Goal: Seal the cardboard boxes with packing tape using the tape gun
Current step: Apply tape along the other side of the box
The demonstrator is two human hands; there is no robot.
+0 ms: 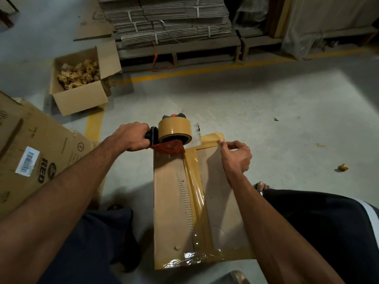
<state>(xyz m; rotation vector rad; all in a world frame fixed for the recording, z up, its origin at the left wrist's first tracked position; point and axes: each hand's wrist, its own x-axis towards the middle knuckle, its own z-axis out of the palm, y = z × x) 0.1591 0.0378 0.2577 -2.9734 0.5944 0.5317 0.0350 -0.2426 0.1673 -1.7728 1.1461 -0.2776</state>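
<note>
A closed cardboard box (172, 203) lies on the floor between my knees, with brown tape (196, 193) running along its centre seam and across its near edge. My left hand (133, 138) grips the black handle of the red tape gun (172, 138), which sits at the box's far left edge with a brown tape roll on it. A strip of tape runs from the gun along the far edge. My right hand (235, 154) presses that strip down at the far right corner, thumb and fingers pinching its end.
An open carton (82, 99) of crumpled tape scraps stands at the far left. A large printed carton (30, 152) lies to my left. Bundled flat cartons (174, 19) are stacked on a pallet at the back. Yellow floor lines (205, 70) cross the concrete. A tape scrap (343, 167) lies right.
</note>
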